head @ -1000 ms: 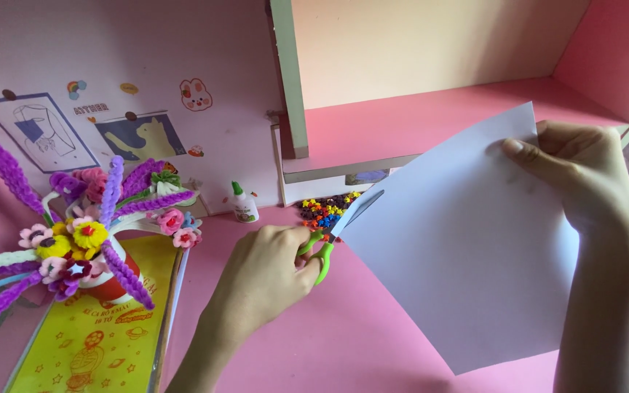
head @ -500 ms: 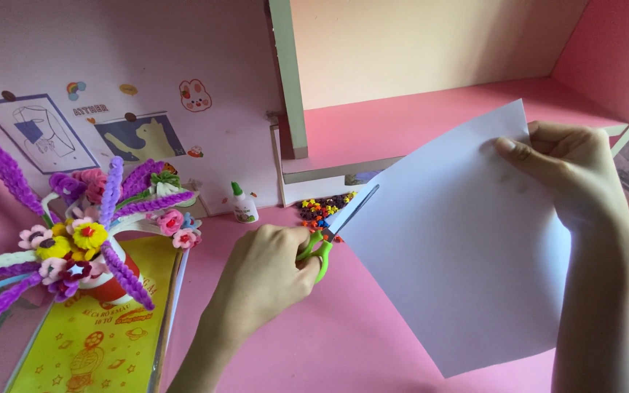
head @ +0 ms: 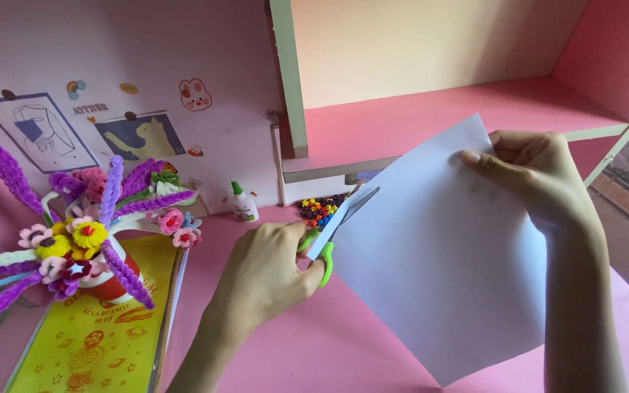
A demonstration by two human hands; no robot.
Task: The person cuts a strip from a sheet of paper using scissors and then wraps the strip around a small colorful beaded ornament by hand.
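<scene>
Two hands: the left (head: 267, 266) and the right (head: 540, 175); one pair of scissors (head: 333, 233); one paper sheet (head: 438, 255); one glue bottle (head: 242, 203); one bouquet (head: 81, 233) in one red pot (head: 111, 287); one yellow box (head: 96, 342); one heap of beads (head: 320, 209), too small to count; two drawings (head: 34, 131) on the wall; three stickers (head: 195, 93) above them.

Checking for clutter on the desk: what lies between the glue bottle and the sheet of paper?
In the head view, a heap of small colourful beads lies between the glue bottle and the white paper.
</scene>
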